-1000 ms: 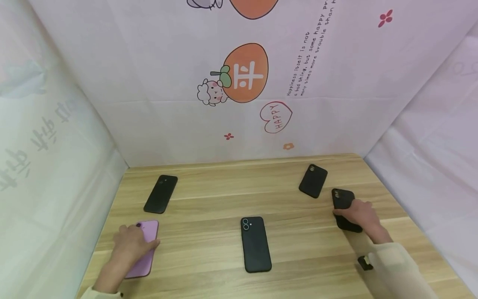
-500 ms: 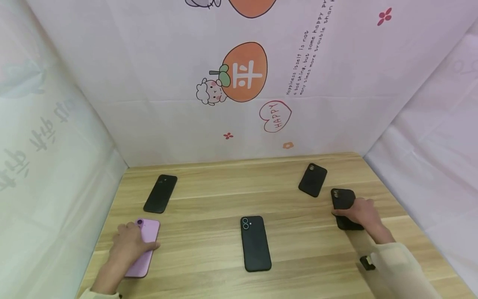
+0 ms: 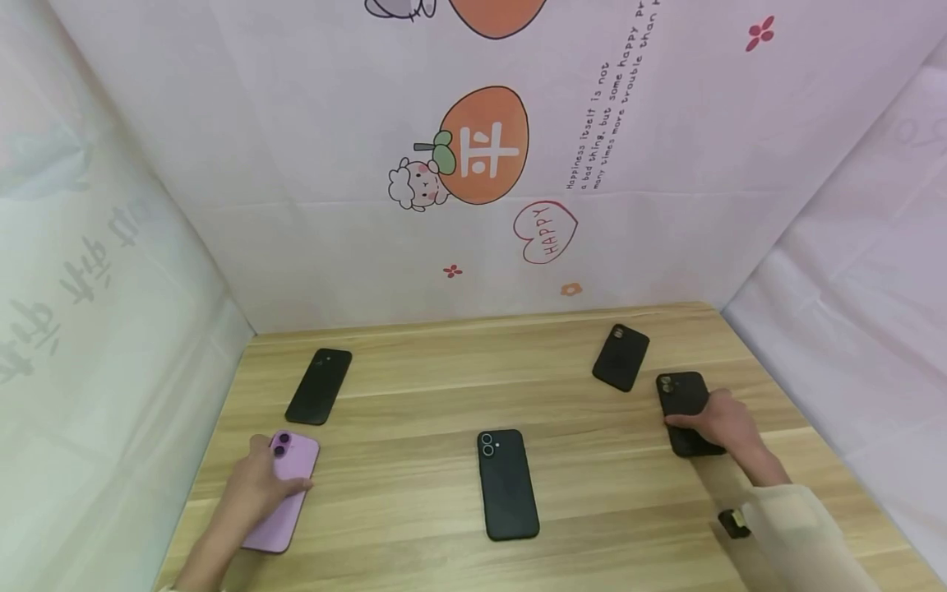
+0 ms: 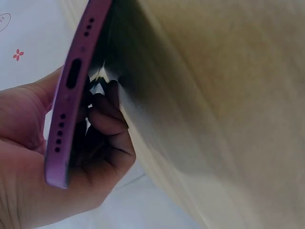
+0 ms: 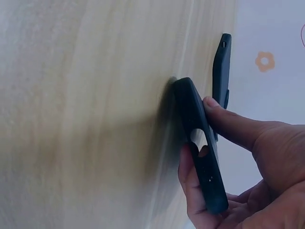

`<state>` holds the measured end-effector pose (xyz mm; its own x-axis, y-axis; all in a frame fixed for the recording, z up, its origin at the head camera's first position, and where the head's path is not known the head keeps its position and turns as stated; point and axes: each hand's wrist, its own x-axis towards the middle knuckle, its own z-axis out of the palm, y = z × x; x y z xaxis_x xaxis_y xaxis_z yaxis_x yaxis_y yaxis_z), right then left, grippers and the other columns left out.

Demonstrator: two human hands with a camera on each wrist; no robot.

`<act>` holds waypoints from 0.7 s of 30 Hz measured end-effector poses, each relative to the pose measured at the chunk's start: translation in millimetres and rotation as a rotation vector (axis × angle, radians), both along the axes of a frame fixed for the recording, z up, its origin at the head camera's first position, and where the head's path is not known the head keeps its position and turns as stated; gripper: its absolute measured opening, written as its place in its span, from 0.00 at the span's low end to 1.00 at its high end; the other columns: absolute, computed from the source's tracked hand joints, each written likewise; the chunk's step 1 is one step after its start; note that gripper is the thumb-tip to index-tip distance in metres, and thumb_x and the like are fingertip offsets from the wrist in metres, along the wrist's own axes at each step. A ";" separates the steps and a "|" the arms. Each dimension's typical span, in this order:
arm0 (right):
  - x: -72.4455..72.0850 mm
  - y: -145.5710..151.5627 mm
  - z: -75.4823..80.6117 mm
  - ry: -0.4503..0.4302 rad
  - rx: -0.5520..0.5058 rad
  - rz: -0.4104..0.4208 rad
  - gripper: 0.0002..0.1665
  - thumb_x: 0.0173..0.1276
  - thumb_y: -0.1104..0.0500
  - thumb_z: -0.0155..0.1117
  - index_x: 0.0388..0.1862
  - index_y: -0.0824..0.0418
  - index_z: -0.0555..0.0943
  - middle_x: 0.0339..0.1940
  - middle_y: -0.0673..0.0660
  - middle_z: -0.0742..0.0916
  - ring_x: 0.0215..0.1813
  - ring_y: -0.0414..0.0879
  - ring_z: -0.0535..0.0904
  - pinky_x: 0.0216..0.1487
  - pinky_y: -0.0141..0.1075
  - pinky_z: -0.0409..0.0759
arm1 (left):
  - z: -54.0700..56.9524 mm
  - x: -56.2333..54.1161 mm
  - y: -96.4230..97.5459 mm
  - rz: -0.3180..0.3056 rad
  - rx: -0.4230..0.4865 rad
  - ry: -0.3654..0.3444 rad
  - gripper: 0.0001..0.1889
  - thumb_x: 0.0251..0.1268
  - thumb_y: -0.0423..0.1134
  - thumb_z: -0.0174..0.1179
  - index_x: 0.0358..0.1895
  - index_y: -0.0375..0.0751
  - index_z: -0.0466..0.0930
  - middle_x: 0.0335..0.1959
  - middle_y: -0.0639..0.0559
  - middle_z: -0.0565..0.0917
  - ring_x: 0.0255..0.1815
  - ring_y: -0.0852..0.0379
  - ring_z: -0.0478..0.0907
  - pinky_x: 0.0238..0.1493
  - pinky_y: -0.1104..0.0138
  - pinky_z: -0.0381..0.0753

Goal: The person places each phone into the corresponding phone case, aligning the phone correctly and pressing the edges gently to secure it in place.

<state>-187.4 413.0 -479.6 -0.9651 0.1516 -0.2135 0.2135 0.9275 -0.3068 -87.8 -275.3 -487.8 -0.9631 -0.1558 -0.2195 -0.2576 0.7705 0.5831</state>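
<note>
At the left of the table, my left hand [image 3: 255, 485] grips a pink-purple phone [image 3: 292, 460] by its long sides, camera side up. The left wrist view shows the phone's lower edge [image 4: 66, 102] with its port and speaker holes, fingers curled beneath and the phone tilted off the table. On the right, my right hand [image 3: 731, 423] pinches a black phone case [image 3: 682, 397] between thumb and fingers. Through the cutout in the case's end [image 5: 209, 181], a finger shows in the right wrist view, and the case is tilted up from the wood.
A black phone [image 3: 320, 386] lies at the back left. Another black phone-shaped piece [image 3: 509, 493] with two ringed lenses lies at front centre. At the back right is a second black case [image 3: 621, 358]. White printed cloth [image 3: 333, 255] walls the wooden table [image 3: 414, 395].
My left fingers have shifted on the pink-purple phone, uncovering both camera lenses; the phone has moved slightly. My right hand and the black case have shifted a little to the right.
</note>
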 end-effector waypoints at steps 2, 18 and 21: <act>0.0 0.9 1.3 -0.001 0.002 0.004 0.61 0.60 0.37 0.80 0.53 0.94 0.66 0.43 0.87 0.79 0.41 0.70 0.82 0.43 0.60 0.84 | -0.1 0.0 -0.8 -0.003 0.011 0.006 0.48 0.52 0.37 0.82 0.63 0.12 0.57 0.45 0.12 0.77 0.34 0.36 0.83 0.30 0.50 0.87; 3.6 7.1 15.6 -0.030 -0.221 0.021 0.29 0.75 0.55 0.65 0.54 0.82 0.73 0.38 0.69 0.85 0.38 0.56 0.83 0.37 0.46 0.83 | 14.2 4.3 4.1 -0.007 0.122 -0.019 0.37 0.70 0.32 0.67 0.71 0.15 0.55 0.54 0.16 0.76 0.45 0.36 0.83 0.38 0.49 0.88; 4.4 7.5 17.3 -0.005 -0.242 0.034 0.24 0.75 0.57 0.65 0.52 0.79 0.76 0.37 0.66 0.87 0.38 0.54 0.83 0.37 0.43 0.82 | 15.8 5.3 4.1 0.001 0.163 -0.014 0.35 0.72 0.32 0.65 0.72 0.16 0.57 0.56 0.17 0.76 0.46 0.37 0.82 0.40 0.50 0.88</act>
<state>-183.1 420.5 -462.3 -0.9675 0.0633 -0.2448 0.1860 0.8338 -0.5198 -82.4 -271.2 -472.0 -0.9597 -0.1180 -0.2551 -0.2670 0.6658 0.6967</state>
